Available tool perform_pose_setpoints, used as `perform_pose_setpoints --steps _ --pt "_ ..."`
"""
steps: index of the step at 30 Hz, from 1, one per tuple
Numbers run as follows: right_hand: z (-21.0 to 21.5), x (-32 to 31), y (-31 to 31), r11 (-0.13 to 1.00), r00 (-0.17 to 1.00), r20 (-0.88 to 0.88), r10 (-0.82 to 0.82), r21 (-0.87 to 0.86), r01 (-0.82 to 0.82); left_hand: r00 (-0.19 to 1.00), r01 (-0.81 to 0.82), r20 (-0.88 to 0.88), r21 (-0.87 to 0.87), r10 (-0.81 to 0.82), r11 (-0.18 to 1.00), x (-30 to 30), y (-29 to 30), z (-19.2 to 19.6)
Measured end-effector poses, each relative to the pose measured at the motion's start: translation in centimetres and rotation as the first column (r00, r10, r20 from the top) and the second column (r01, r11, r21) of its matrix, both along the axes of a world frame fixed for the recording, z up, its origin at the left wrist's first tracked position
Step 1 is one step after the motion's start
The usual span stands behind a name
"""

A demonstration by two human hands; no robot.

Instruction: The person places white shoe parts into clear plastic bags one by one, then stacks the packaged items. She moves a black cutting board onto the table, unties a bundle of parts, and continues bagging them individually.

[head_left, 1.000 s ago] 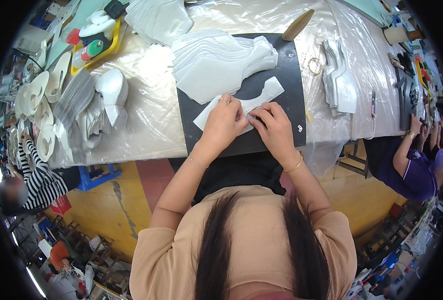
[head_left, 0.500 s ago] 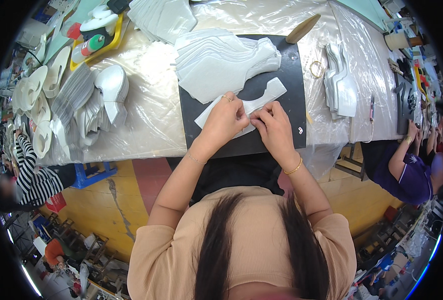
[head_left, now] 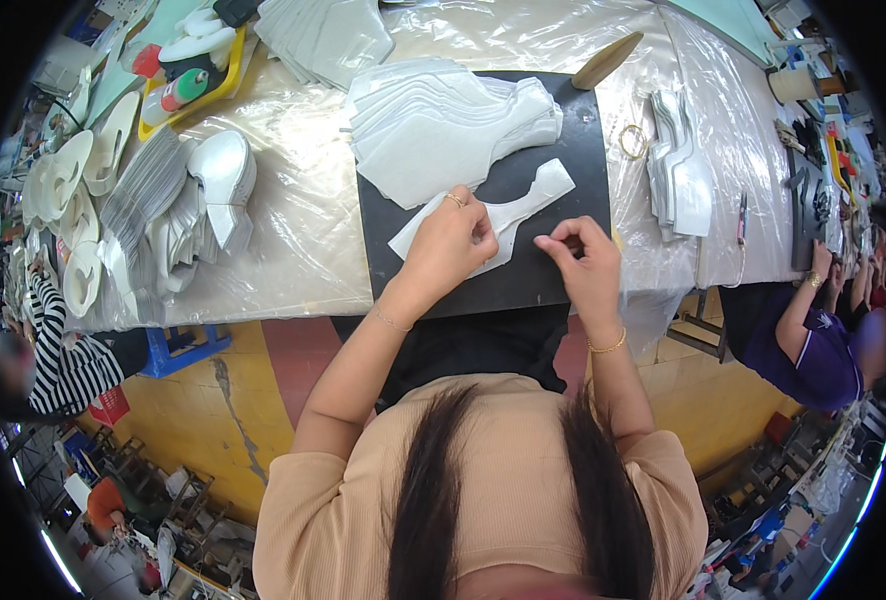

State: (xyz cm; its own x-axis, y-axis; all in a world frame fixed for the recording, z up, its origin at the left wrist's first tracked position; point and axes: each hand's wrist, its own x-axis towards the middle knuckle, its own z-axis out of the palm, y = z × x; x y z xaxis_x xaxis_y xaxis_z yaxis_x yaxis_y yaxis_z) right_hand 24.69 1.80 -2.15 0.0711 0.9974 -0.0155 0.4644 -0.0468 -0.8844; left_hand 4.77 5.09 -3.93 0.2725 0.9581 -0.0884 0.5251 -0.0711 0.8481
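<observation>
One white piece (head_left: pixel 511 213) under left hand (head_left: pixel 450 238), red-banded bottle (head_left: pixel 171 97) beyond

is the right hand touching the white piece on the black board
No, the right hand is apart from the white piece, with the black board showing between them.

The plastic-covered table (head_left: pixel 308 225) carries a black board (head_left: pixel 523 284); left, a yellow tray (head_left: pixel 232 80) and fanned white stacks (head_left: pixel 145 192); right, a gold-coloured ring (head_left: pixel 622 142), shaped white pieces (head_left: pixel 681 170) and a slim tool (head_left: pixel 742 220).
</observation>
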Motion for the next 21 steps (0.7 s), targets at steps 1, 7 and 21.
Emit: perform_pose_setpoints --steps 1,7,21 --pt "0.1 0.1 0.0 0.997 0.997 0.044 0.056 0.055 -0.058 1.0 -0.003 0.001 0.005 0.003 1.0 0.0 0.0 0.0" --pt "-0.1 0.3 -0.6 0.824 0.69 0.666 0.284 0.198 -0.53 0.999 0.024 -0.029 0.016 -0.024 1.0 -0.2 0.2 -0.4" --pt "0.3 1.6 -0.7 0.98 0.999 0.037 0.009 0.198 -0.016 0.993 0.044 -0.119 0.279 -0.011 0.959 -0.1 -3.3 0.5"
